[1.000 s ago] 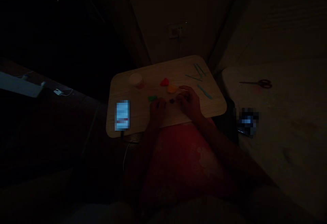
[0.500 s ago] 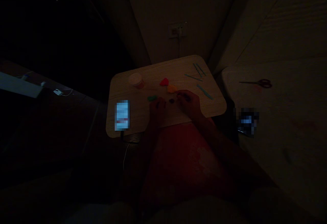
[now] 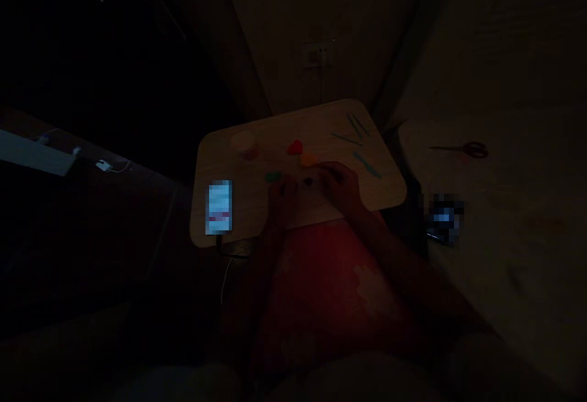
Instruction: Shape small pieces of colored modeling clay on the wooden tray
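Observation:
In dim light, a small dark lump (image 3: 308, 181) lies on the wooden-topped table (image 3: 250, 206) between my hands. My left hand (image 3: 283, 193) rests left of it with fingers bent, closed beside a green clay-like piece (image 3: 273, 176). Opposite, my right hand (image 3: 340, 183) has its fingers curled together near an orange lump (image 3: 309, 159). Whatever either hand grips is lost in the darkness. A red lump (image 3: 295, 147) touches or nearly touches the orange one.
A lidded tub (image 3: 244, 144) stands at the table's back left, a lit phone (image 3: 219, 208) at front left. Several thin teal tools (image 3: 367, 164) lie on the right. Scissors (image 3: 472, 149) and a blurred-out device (image 3: 444, 217) rest on the pale surface beyond. A wall socket (image 3: 318, 54) is behind.
The picture is darker overall now. Both hands stay nearly in place; any finger movement is too slight to make out.

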The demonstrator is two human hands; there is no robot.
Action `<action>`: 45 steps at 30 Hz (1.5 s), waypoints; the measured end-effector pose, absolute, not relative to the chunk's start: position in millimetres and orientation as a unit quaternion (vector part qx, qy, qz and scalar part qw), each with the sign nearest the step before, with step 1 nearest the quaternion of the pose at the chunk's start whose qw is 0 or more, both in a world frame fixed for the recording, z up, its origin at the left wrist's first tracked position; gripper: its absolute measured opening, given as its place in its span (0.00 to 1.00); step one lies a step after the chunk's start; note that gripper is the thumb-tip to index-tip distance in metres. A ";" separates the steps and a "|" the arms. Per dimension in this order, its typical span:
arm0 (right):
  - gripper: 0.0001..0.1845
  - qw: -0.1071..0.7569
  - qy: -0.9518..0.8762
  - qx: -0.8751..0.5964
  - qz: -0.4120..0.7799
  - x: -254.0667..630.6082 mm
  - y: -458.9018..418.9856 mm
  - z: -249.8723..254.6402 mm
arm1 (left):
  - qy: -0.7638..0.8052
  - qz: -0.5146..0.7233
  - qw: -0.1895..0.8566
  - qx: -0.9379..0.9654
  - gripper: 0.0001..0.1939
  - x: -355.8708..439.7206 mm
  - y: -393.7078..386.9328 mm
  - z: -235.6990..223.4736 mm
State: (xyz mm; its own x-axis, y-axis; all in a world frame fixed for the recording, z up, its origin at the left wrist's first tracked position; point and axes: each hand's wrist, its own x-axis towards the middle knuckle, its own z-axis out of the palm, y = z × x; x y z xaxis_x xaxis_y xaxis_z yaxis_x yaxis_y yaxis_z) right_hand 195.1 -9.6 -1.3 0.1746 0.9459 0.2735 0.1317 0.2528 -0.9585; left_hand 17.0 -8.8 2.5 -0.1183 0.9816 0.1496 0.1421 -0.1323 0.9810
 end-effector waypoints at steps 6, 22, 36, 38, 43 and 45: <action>0.13 0.583 -0.540 -0.502 0.342 195.2 -9.4 -2.5 | 0.518 0.527 0.410 0.535 0.22 18.9 -11.0 8.1; 0.15 0.572 -0.531 -0.512 0.359 193.5 -12.4 6.0 | 0.542 0.520 0.395 0.529 0.20 17.5 -9.8 7.8; 0.14 0.580 -0.583 -0.483 0.301 197.8 -9.5 3.9 | 0.534 0.520 0.382 0.546 0.22 19.0 -11.4 12.1; 0.14 0.581 -0.565 -0.484 0.329 196.9 -9.1 0.1 | 0.540 0.520 0.380 0.542 0.22 19.4 -11.9 12.5; 0.09 0.578 -0.524 -0.510 0.362 194.5 -9.4 -2.4 | 0.535 0.522 0.391 0.538 0.23 20.9 -12.1 12.1; 0.08 0.578 -0.530 -0.512 0.350 194.5 -10.1 0.1 | 0.534 0.521 0.395 0.536 0.24 21.0 -11.9 12.2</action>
